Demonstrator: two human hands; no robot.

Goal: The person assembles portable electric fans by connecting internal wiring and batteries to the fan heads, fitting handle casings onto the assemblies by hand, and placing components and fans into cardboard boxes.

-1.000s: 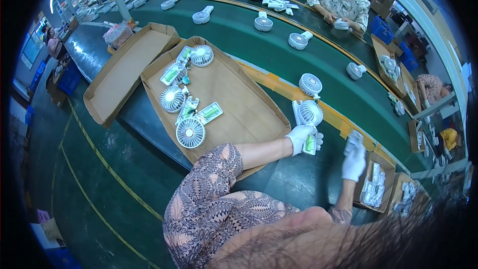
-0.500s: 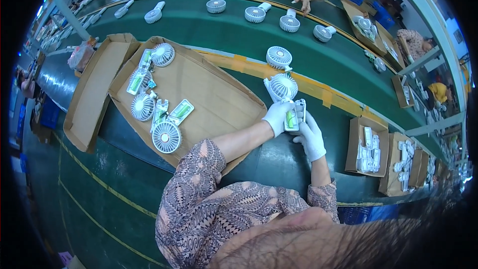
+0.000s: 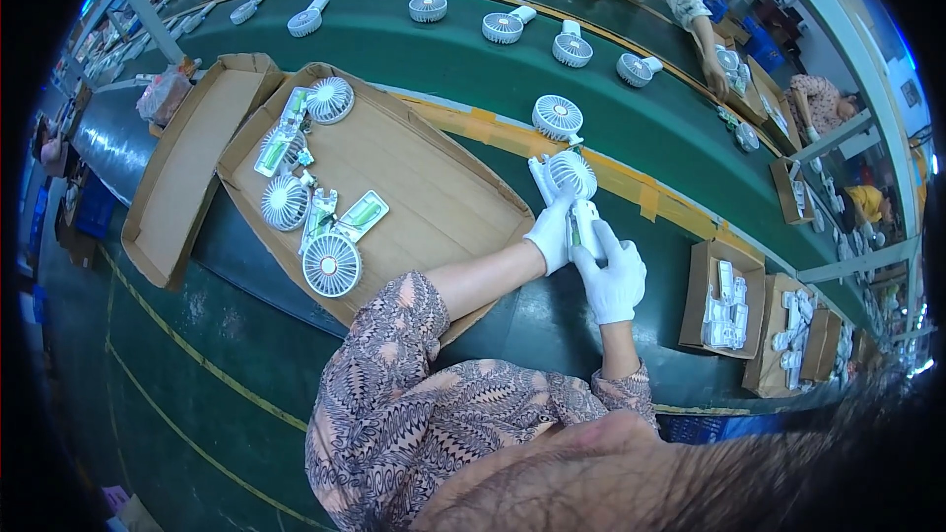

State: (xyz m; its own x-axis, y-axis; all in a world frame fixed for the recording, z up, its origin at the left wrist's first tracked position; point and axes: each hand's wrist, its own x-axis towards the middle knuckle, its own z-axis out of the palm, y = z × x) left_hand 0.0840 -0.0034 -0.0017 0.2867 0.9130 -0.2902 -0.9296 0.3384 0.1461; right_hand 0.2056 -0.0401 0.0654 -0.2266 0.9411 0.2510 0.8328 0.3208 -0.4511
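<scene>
A white handheld fan is between my gloved hands, its round grille tilted up and away from me. My left hand is closed round the fan's neck and handle. In my right hand, fingers and thumb pinch a white handle cover laid along the fan's handle. Only a sliver of green shows beside the cover. Just beyond, another white fan lies at the belt's edge.
A cardboard tray on my left holds several fans with open handles. Beside it leans another cardboard tray. Boxes of white parts stand at right. Fans line the green belt. Across it, a co-worker's hand reaches towards a carton.
My right hand has brought the white cover over the handle, hiding most of the green part that showed before. The co-worker's arm has swung right towards the carton.
</scene>
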